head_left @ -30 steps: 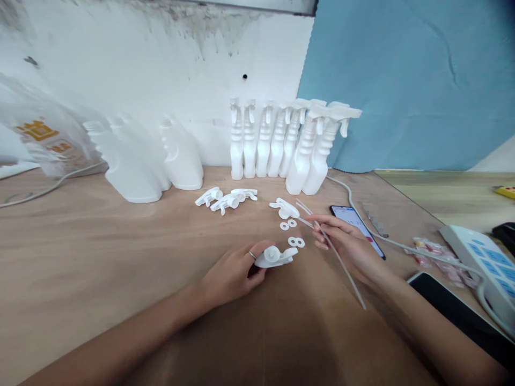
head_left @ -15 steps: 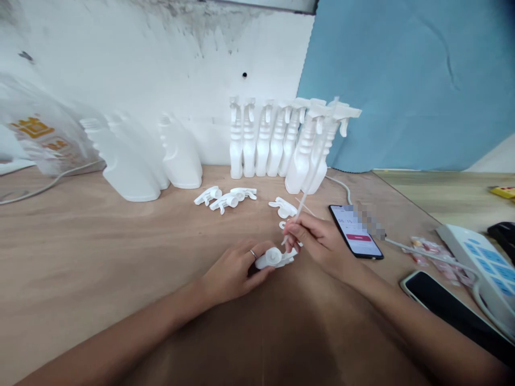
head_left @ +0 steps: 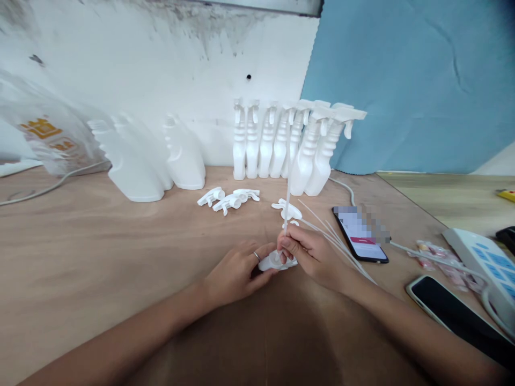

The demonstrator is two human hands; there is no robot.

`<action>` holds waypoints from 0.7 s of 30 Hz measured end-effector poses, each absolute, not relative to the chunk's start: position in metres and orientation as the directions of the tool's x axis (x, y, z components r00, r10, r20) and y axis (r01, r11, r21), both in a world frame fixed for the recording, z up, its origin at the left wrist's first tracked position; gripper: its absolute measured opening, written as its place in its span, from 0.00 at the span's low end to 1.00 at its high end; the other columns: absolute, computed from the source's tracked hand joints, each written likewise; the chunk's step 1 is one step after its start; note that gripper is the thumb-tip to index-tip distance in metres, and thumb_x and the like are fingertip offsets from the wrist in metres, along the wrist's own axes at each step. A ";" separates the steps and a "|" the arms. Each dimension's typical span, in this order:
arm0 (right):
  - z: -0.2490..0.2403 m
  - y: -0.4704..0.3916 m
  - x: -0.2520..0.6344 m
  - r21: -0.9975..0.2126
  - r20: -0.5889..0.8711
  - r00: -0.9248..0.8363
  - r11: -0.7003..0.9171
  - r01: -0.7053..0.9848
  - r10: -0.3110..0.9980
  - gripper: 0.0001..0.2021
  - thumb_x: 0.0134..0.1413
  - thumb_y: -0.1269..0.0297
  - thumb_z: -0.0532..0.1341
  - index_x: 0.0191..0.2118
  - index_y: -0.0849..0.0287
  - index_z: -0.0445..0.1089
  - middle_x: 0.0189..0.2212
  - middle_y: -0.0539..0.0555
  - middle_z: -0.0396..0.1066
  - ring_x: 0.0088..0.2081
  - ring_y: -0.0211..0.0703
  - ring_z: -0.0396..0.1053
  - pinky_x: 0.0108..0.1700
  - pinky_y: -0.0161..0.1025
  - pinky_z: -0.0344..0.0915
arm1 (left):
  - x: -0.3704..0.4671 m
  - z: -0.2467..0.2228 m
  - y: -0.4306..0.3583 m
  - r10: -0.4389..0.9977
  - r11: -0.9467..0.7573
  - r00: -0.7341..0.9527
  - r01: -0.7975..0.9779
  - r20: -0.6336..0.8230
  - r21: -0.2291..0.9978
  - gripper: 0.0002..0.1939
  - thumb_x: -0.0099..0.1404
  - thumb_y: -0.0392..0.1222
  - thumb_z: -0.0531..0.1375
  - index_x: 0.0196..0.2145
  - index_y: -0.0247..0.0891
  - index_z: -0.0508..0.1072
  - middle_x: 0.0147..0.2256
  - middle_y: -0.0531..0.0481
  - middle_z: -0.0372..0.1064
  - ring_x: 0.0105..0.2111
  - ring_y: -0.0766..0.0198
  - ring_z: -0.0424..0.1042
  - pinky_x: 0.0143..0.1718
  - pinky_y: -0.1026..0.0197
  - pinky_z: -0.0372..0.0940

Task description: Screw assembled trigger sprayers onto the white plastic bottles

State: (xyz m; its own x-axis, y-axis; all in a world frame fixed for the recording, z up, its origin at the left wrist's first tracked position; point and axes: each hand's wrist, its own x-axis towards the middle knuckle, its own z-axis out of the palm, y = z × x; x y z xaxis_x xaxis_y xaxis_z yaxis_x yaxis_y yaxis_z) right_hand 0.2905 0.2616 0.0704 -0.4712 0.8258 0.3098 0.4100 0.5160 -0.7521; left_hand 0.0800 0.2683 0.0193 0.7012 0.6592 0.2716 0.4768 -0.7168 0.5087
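A white spray head (head_left: 275, 261) sits at the near middle of the counter (head_left: 120, 257), pinched in the left hand's (head_left: 235, 271) grip, thumb and fingers slightly parted around it. The right hand's (head_left: 317, 253) grip is closed on a thin tube (head_left: 287, 206), nearly upright above it (its lower end is hidden). Farther off lie loose spray heads (head_left: 228, 203); beyond, spray bottles (head_left: 266, 155) stand right, uncapped bottles (head_left: 187, 163) left.
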 end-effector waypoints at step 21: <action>0.053 0.266 0.297 -0.663 0.324 -0.566 0.609 0.436 0.758 0.09 0.67 0.69 0.54 0.32 0.56 0.59 0.27 0.48 0.62 0.29 0.39 0.60 0.32 0.36 0.57 | 0.080 0.021 0.269 0.656 -0.709 0.705 0.453 0.271 0.540 0.18 0.73 0.45 0.56 0.58 0.44 0.64 0.46 0.48 0.72 0.45 0.56 0.70 0.43 0.57 0.64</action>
